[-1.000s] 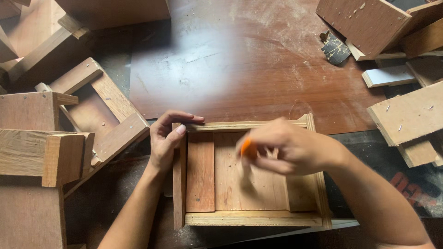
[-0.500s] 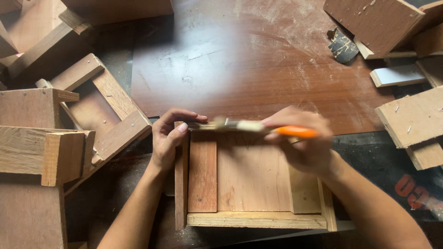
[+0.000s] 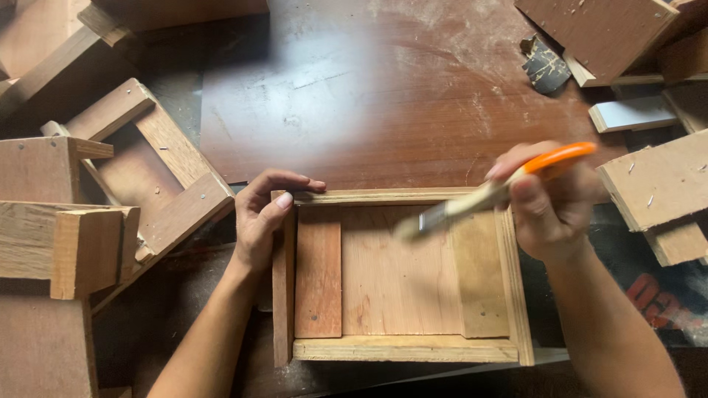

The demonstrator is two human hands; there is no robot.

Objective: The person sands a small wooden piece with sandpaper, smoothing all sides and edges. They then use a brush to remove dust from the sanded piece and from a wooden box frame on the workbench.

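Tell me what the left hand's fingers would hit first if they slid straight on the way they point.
Probably nothing soon: the left hand points right along the shallow wooden box's far rim, free until the blurred orange-handled brush.

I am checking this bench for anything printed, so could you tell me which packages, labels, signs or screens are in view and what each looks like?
Dark sheet with large red print: lower right, under the right forearm, partly hidden and dusty.
No packages, labels, signs or screens otherwise; only bare wood pieces.
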